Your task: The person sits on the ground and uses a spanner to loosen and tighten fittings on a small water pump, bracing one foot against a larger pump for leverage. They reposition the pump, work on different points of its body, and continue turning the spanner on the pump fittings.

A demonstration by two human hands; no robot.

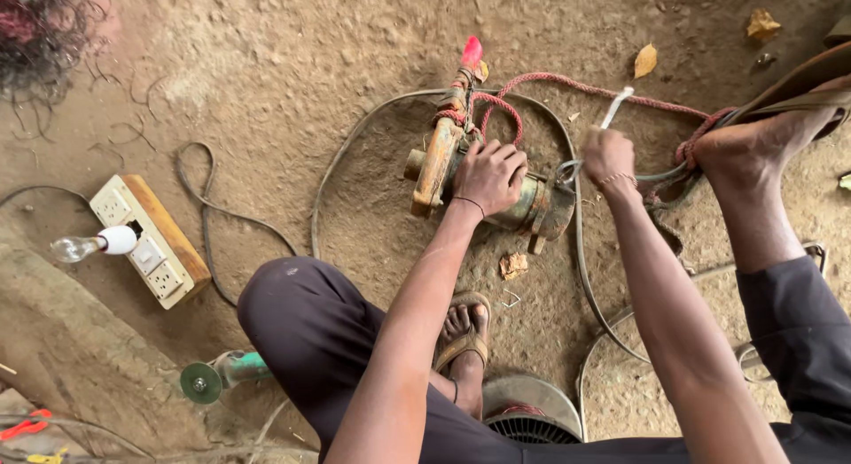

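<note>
The left hand (489,176) is pressing flat, open-fingered, on the rusty cylindrical metal pump (496,194) lying on the dirt floor (292,65); the right hand (608,155) is gripping a slim silver metal wrench (613,109) at its end. Risk: the wrench is liable to slip, rolling the pump or striking knuckles.

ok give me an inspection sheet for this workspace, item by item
surface: bare dirt floor, dusty, with dry leaves.
job's things: rusty pump lying on its side, a red rope tied round it.
clutter: angle grinder by the knee; fan cover under the leg.
grippers: left hand pressed flat on the pump; right hand gripping a spanner at the pump's end.
cables: grey cable looping round the pump; another running to the socket board, which carries a bulb.
surroundings: bare foot resting on the rope.
</note>
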